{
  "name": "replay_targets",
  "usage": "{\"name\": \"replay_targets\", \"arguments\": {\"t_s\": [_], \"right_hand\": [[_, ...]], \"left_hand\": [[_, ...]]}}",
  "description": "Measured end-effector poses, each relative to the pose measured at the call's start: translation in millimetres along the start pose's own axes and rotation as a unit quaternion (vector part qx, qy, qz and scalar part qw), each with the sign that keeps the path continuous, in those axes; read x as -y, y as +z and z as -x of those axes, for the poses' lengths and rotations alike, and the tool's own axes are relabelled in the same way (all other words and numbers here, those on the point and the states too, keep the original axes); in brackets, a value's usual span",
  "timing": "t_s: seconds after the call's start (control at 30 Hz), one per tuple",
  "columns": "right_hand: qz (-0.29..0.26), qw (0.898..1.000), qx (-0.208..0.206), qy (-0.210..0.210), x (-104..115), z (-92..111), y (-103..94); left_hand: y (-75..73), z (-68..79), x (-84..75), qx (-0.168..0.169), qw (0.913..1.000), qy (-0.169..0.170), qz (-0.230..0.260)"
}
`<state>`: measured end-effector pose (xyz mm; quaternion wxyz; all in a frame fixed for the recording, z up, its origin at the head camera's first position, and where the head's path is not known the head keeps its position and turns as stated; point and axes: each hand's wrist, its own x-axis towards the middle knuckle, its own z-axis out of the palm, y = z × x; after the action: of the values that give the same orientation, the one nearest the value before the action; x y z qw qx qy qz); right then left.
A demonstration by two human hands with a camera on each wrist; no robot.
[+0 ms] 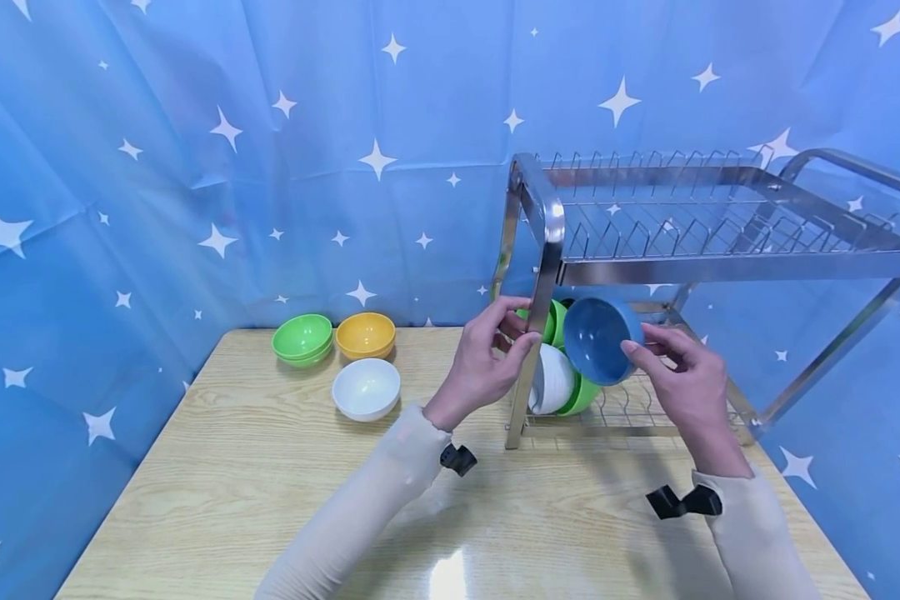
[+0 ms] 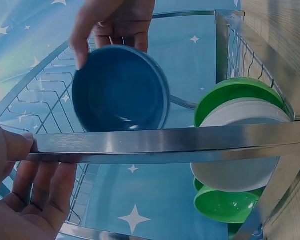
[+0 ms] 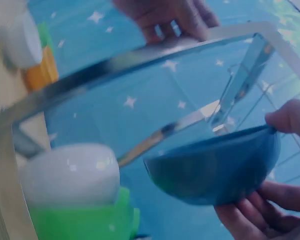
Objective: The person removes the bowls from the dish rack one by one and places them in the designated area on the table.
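Observation:
My right hand (image 1: 682, 375) holds a blue bowl (image 1: 600, 342) by its rim, thumb at the edge and fingers behind, in front of the rack's lower level. The bowl is tilted, its hollow facing me in the head view. My left hand (image 1: 487, 354) grips the front left post of the metal dish rack (image 1: 542, 333); in the left wrist view its thumb and fingers (image 2: 60, 185) lie on both sides of the metal bar. Inside the rack, a white bowl (image 1: 553, 379) and green bowls (image 1: 581, 396) stand on edge on the lower level, partly hidden by the post and the blue bowl.
Left of the rack on the wooden table (image 1: 232, 467) sit stacked green bowls (image 1: 302, 337), a yellow-orange bowl (image 1: 366, 335) and a white bowl (image 1: 366, 389). The rack's upper wire shelf (image 1: 675, 217) overhangs the right hand's area. A blue star-patterned curtain (image 1: 307, 125) hangs behind.

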<state>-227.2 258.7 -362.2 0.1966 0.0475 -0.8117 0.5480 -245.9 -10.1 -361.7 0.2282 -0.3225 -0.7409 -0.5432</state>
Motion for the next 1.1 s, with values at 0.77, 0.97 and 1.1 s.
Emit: {"name": "replay_targets", "arguments": {"t_s": [0.77,0.97,1.1], "right_hand": [[-0.293,0.939,0.178,0.002,10,21,-9.0],[-0.327,0.902,0.283,-0.008,11,24,-7.0],[-0.339,0.867,0.366,0.003,14,28,0.5]], "left_hand": [[-15.4,4.0,-2.3,0.037,0.9981,-0.049,0.007],[-29.8,15.6,-2.8,0.028,0.9982,-0.052,0.004],[-45.3,25.2,-6.0,0.010,0.9992,-0.038,-0.003]]}}
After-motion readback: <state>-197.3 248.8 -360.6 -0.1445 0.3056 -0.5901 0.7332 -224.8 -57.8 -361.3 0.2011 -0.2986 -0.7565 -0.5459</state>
